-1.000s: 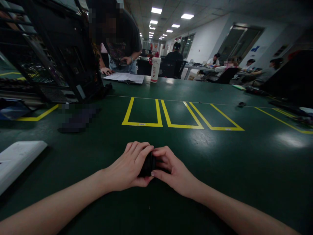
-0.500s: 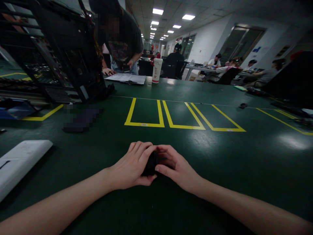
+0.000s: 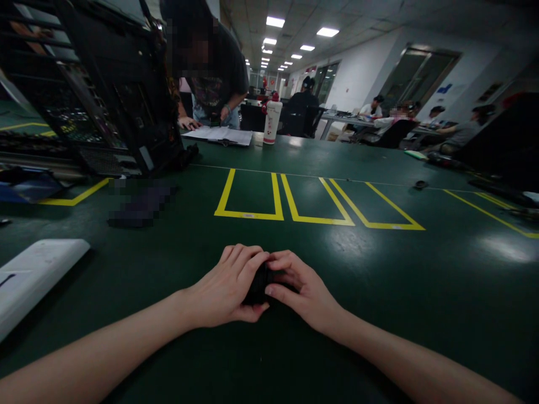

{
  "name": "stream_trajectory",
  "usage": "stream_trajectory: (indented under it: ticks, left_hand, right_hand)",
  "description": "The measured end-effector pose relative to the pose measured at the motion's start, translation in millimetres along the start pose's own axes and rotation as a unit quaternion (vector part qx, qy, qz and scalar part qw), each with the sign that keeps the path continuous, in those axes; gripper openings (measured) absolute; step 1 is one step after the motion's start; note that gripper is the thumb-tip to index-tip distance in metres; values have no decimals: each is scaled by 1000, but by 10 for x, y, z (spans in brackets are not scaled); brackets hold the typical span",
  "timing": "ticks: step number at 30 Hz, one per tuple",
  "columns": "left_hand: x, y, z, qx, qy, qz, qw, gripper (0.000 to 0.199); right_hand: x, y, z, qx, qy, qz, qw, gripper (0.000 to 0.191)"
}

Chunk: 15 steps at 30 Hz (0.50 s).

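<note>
A black, rounded object (image 3: 259, 286), its kind hard to make out, is between my two hands just over or on the dark green table (image 3: 421, 297). My left hand (image 3: 233, 283) wraps round it from the left, fingers over the top and thumb below. From the right, my right hand (image 3: 303, 289) grips its edge between bent fingers and thumb. Most of the object is hidden by my fingers.
Yellow tape outlines (image 3: 248, 215) mark the table ahead. An open black computer case (image 3: 138, 106) stands at the left, with a white device (image 3: 46, 269) nearer me. Across the table a person (image 3: 219, 73) leans over papers (image 3: 223, 135) beside a white cup (image 3: 272, 122).
My right hand's fingers and thumb have shifted slightly on the black object. My left hand stays nearly still around it. The view has tilted a little.
</note>
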State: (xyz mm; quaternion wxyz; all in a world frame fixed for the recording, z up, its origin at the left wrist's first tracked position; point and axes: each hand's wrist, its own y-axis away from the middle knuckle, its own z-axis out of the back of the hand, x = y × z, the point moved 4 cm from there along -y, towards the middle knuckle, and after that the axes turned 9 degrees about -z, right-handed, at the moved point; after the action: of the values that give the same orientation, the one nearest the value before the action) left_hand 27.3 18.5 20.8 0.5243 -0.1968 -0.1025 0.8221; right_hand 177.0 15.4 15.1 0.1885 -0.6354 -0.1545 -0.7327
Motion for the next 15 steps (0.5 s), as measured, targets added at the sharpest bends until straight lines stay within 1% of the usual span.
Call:
stream_trajectory:
  ticks: [6, 12, 15]
  left_hand:
    - [-8, -6, 8, -3, 0, 9, 1000, 69]
    - [-5, -10, 11, -11, 0, 10, 1000, 69]
    - [-9, -17, 14, -6, -2, 8, 1000, 69]
  right_hand:
    - [14, 7, -21, 8, 11, -47, 999, 35]
    - [-14, 38, -19, 27, -1, 0, 1000, 38]
    - [-19, 40, -20, 23, 6, -2, 1000, 29]
